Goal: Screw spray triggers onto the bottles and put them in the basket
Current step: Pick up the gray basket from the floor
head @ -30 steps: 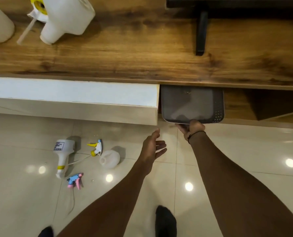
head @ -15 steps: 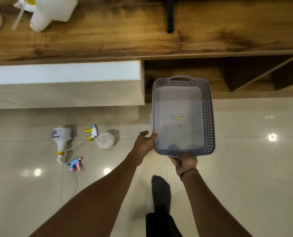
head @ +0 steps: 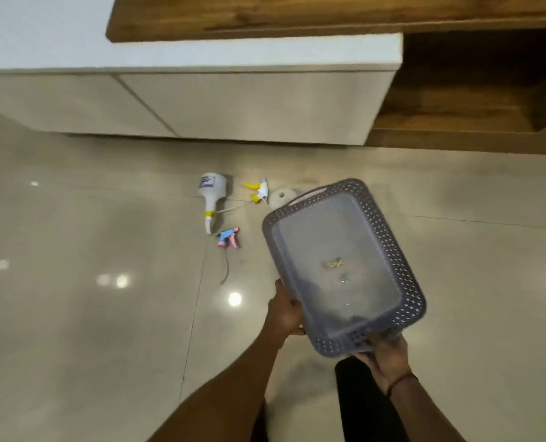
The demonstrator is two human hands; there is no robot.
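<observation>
Grey perforated basket is held tilted above the tiled floor; my left hand grips its near-left edge, and my right hand curls round the near end; on the floor beyond lie a labelled bottle, a yellow trigger and a pink-and-blue trigger; a second bottle, I think, shows at the basket's far rim.

second bottle half-hidden behind basket
</observation>
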